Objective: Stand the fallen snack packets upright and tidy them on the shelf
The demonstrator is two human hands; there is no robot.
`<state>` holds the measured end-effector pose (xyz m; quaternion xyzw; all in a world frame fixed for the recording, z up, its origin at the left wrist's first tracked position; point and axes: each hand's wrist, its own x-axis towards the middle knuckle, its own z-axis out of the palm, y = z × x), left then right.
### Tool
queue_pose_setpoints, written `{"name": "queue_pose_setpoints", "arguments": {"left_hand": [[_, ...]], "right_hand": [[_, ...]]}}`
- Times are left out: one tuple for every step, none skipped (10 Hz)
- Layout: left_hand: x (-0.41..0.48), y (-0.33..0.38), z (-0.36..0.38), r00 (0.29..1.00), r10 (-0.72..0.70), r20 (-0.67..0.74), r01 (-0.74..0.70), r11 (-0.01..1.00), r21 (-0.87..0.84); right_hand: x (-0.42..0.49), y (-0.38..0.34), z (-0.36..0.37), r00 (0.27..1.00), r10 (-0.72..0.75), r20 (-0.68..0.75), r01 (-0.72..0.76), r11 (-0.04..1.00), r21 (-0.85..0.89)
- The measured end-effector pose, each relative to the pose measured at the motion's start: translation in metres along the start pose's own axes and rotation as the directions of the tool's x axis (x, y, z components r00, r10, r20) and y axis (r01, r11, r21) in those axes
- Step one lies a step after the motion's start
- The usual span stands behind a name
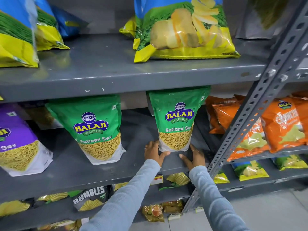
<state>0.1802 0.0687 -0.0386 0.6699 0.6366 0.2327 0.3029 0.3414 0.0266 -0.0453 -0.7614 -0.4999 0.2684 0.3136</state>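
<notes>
Right of centre in the frame, a green Ratlami Sev packet (177, 120) stands upright on the middle shelf (103, 170), its top reaching just under the shelf above. The left hand (154, 151) cups its lower left corner, fingers against the side and thumb across the front of the base; the right hand (194, 157) sits at the lower right corner, fingers beside the packet and thumb spread on the shelf. Neither grip is closed on the packet: both hands are open and bracket its base, apparently steadying or squaring it. To the left, at centre frame, a second green packet (98, 129) also stands, leaning slightly, well apart from the first, and at the far left a purple sev packet (18, 144) stands tilted. So the middle shelf looks largely righted; what seems left there is closing the gaps and straightening the leaning ones. At upper centre, on the top shelf, a yellow chips packet (183, 30) stands, with more at upper left. At right, past the perforated upright (260, 104), orange packets (281, 124) slump against one another. At the bottom of the frame, the lower shelves hold packets lying flat or jumbled, among them a black Rumbles packet (90, 196), which probably need standing too.
</notes>
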Motion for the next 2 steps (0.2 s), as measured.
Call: {"name": "queue_pose_setpoints", "arguments": {"left_hand": [[-0.001,0.003,-0.004,1.000,-0.014,0.002,0.014,1.000,-0.026],[-0.001,0.001,-0.007,0.999,0.006,0.039,-0.002,0.996,-0.084]], "right_hand": [[-0.027,-0.008,-0.004,0.999,0.039,0.010,-0.040,0.989,0.142],[-0.061,-0.022,-0.017,0.999,0.009,-0.030,0.003,0.919,0.395]]}}
